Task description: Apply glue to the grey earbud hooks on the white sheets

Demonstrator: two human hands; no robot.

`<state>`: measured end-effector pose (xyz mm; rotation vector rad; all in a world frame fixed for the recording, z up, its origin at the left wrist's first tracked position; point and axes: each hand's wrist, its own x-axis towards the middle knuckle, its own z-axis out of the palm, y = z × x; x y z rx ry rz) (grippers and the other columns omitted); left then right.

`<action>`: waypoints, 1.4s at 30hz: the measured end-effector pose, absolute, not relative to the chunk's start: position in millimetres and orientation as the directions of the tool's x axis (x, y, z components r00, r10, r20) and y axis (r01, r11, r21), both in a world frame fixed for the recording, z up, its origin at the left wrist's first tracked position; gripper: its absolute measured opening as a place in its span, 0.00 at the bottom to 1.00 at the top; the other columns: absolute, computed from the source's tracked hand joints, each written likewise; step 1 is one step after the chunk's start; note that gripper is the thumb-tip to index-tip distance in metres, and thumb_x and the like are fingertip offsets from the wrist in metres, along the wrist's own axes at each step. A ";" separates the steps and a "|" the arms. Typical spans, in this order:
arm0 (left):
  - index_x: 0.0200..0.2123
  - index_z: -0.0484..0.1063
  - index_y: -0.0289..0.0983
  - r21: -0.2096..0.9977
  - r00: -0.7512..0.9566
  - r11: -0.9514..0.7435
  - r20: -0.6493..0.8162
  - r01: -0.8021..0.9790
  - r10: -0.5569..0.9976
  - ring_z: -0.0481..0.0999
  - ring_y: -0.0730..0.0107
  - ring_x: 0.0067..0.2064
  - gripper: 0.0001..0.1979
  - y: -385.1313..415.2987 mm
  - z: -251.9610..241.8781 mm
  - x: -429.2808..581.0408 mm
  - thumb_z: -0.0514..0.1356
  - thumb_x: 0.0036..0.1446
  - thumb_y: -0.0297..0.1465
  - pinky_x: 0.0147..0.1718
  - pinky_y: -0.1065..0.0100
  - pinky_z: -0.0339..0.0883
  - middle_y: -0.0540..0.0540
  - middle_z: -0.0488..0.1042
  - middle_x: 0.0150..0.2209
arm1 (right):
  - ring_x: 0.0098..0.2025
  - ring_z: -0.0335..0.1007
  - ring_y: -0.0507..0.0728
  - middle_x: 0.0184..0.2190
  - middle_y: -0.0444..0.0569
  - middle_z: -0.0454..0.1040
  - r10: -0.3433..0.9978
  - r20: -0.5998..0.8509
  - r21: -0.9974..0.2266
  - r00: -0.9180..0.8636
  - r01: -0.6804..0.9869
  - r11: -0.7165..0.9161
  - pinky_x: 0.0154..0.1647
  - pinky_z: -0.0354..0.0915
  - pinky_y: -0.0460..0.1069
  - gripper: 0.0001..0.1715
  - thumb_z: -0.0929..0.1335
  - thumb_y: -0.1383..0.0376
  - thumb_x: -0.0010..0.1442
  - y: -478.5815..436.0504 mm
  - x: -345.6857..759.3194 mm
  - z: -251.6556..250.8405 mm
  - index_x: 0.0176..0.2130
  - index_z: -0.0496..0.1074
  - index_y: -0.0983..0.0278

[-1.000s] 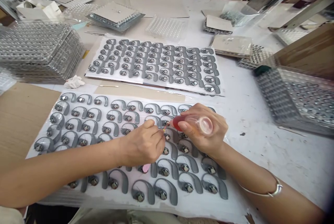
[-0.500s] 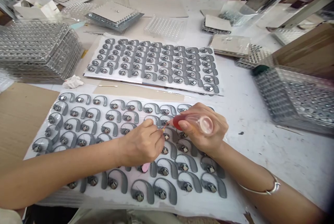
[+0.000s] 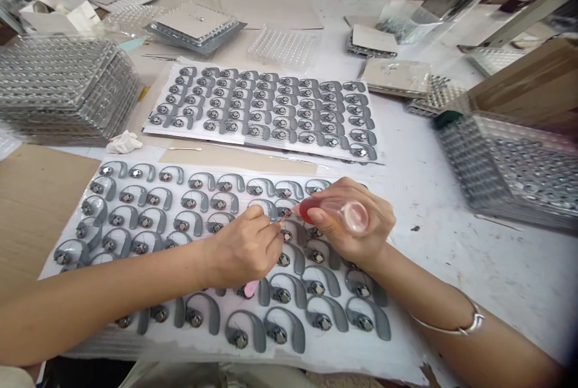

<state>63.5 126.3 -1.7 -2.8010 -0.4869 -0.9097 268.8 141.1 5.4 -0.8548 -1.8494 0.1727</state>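
A white sheet (image 3: 338, 355) in front of me carries rows of grey ear-hook parts (image 3: 198, 309) with round metal centres. My right hand (image 3: 356, 225) grips a small clear squeeze bottle (image 3: 341, 213) with a red tip, pointing left at a part in the upper middle rows. My left hand (image 3: 246, 249) is closed in a pinch on a thin stick with a pink end (image 3: 251, 289), its tip meeting the bottle's nozzle. A silver bangle (image 3: 456, 328) is on my right wrist.
A second sheet of grey parts (image 3: 266, 111) lies beyond. Stacked clear blister trays (image 3: 63, 87) stand at left, more trays (image 3: 510, 165) at right. A crumpled tissue (image 3: 123, 142), a cotton swab (image 3: 185, 148), brown cardboard (image 3: 36, 201) and boxes surround the white table.
Both hands hold almost the same pose; the view has drifted slightly, so everything sits a little lower-left to upper in frame. No grip changed.
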 end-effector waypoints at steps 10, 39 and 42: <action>0.23 0.68 0.31 -0.042 0.769 -0.935 0.582 0.352 0.263 0.69 0.66 0.28 0.11 126.1 -1.4 63.9 0.56 0.57 0.18 0.29 0.64 0.62 0.41 0.73 0.24 | 0.22 0.66 0.54 0.23 0.44 0.74 0.556 0.809 -0.424 -0.190 0.467 0.776 0.19 0.63 0.50 0.06 0.71 0.69 0.55 143.4 267.7 8.3 0.35 0.71 0.60; 0.28 0.70 0.30 -0.017 0.779 -0.932 0.555 0.361 0.292 0.70 0.66 0.29 0.10 127.5 -0.3 61.5 0.53 0.61 0.19 0.29 0.64 0.59 0.40 0.75 0.27 | 0.23 0.67 0.53 0.24 0.44 0.73 0.563 0.785 -0.385 -0.257 0.509 0.770 0.19 0.67 0.49 0.07 0.72 0.68 0.54 136.5 269.1 8.5 0.34 0.70 0.61; 0.27 0.70 0.30 0.006 0.776 -0.934 0.555 0.356 0.300 0.69 0.67 0.29 0.10 128.7 0.9 61.2 0.54 0.60 0.20 0.29 0.64 0.59 0.40 0.75 0.27 | 0.22 0.67 0.53 0.23 0.44 0.72 0.556 0.788 -0.381 -0.264 0.500 0.778 0.19 0.66 0.49 0.08 0.72 0.68 0.54 136.2 268.9 8.2 0.34 0.69 0.61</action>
